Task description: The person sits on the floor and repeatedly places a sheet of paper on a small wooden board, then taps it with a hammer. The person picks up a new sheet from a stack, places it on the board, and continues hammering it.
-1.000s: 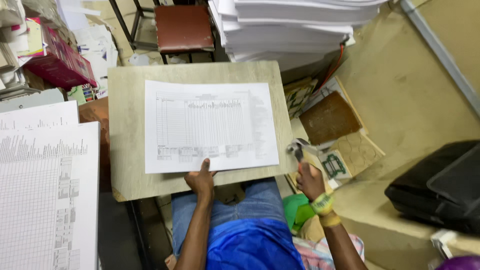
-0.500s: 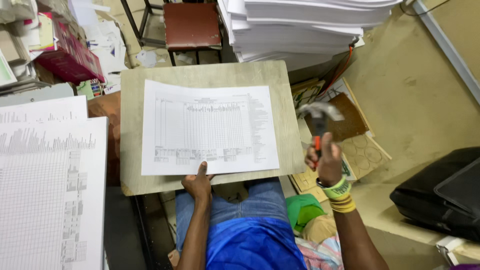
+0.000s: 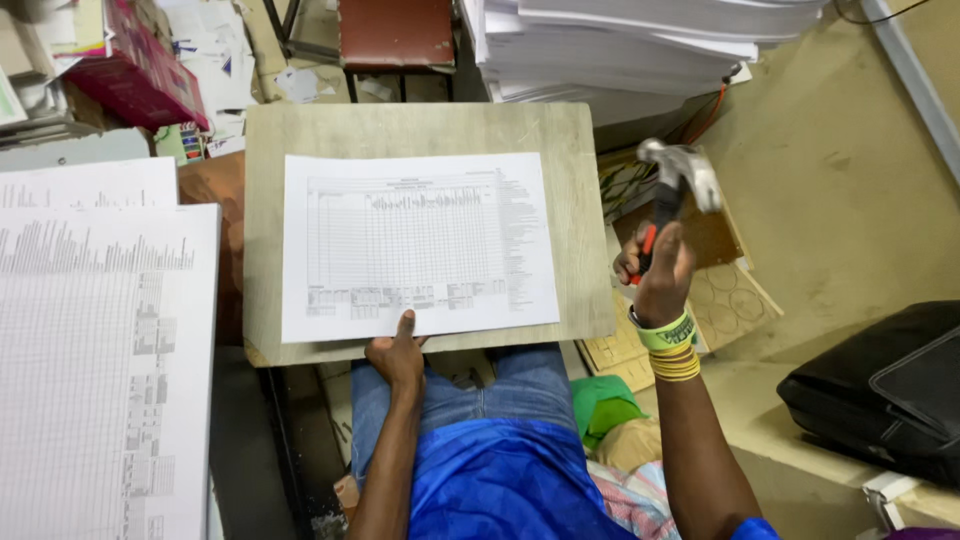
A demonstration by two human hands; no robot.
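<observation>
I use the wooden board [image 3: 420, 130] on my lap as my marker. A printed sheet [image 3: 420, 245] full of small boxes lies flat in the middle of it. My left hand [image 3: 398, 352] sits at the near edge of the board, and one finger presses on the bottom edge of the sheet. It holds nothing; it only pins the paper down.

My right hand [image 3: 660, 272] is off the right side of the board, up in the air. It is closed tight round the red and black handle of a hammer [image 3: 678, 185]. The shiny metal head points up and away from me.

A moment ago the hammer was lower and closer to my knee. Now it is lifted higher, level with the middle of the board. The left hand and the sheet have stayed where they were.
</observation>
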